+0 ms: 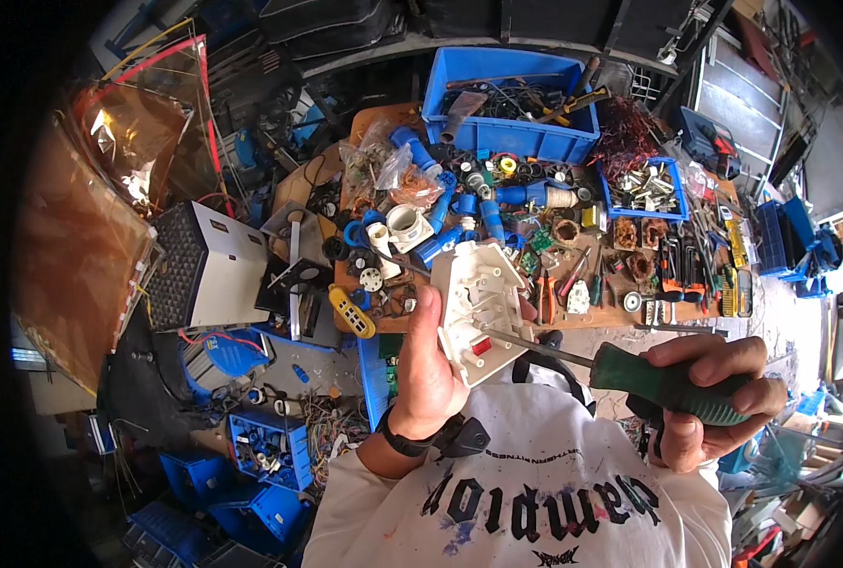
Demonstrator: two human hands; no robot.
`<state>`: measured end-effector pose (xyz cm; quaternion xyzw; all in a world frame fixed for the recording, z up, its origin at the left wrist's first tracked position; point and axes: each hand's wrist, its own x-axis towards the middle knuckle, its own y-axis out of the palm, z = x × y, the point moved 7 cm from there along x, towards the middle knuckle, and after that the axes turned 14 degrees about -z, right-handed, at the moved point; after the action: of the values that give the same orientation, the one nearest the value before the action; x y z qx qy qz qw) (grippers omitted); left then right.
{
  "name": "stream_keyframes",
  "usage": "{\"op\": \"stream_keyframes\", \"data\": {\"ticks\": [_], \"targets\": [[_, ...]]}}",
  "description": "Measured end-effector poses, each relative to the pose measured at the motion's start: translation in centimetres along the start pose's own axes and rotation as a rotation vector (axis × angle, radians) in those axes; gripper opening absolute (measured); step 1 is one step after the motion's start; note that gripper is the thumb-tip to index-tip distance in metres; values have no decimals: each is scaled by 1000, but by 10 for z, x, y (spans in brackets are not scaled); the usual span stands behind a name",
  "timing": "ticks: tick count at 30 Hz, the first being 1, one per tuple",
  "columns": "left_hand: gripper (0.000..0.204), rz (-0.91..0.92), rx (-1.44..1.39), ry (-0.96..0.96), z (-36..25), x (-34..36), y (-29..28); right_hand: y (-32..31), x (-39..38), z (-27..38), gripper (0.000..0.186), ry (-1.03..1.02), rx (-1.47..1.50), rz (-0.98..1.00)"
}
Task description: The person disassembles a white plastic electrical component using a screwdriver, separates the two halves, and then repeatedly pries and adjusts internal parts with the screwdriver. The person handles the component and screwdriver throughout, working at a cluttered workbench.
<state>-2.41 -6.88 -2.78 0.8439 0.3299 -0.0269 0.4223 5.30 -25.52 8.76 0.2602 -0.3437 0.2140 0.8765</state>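
Note:
My left hand [426,364] grips a white plastic housing [469,293] by its left edge, thumb up along the side. Moulded posts and ribs show on the inner face of the housing, and a small red part [480,346] sits near its lower end. My right hand [715,393] is wrapped round the dark green handle of a screwdriver [644,376]. The metal shaft points left, and its tip reaches into the housing just above the red part. Whether the tip touches a screw, I cannot tell.
Beyond my hands is a wooden workbench [611,316] crowded with parts and hand tools. A large blue crate [507,135] of tools stands at its back, a smaller blue tray [644,213] to its right. At left lies a yellow power strip [351,312]; blue bins [268,451] stand lower left.

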Motion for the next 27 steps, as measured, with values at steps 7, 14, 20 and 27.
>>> {"op": "stream_keyframes", "data": {"ticks": [7,14,20,27], "targets": [[76,0,29,25,0,-2,0,-4,-1,1,46,34,-26,8],[74,-2,27,46,1,-2,-1,-4,-3,2,46,41,-32,33],[72,9,38,54,1,-4,-1,-3,-3,1,45,35,-64,52],[71,-49,194,204,-6,-5,-7,-2,-2,0,47,134,-245,95]]}}
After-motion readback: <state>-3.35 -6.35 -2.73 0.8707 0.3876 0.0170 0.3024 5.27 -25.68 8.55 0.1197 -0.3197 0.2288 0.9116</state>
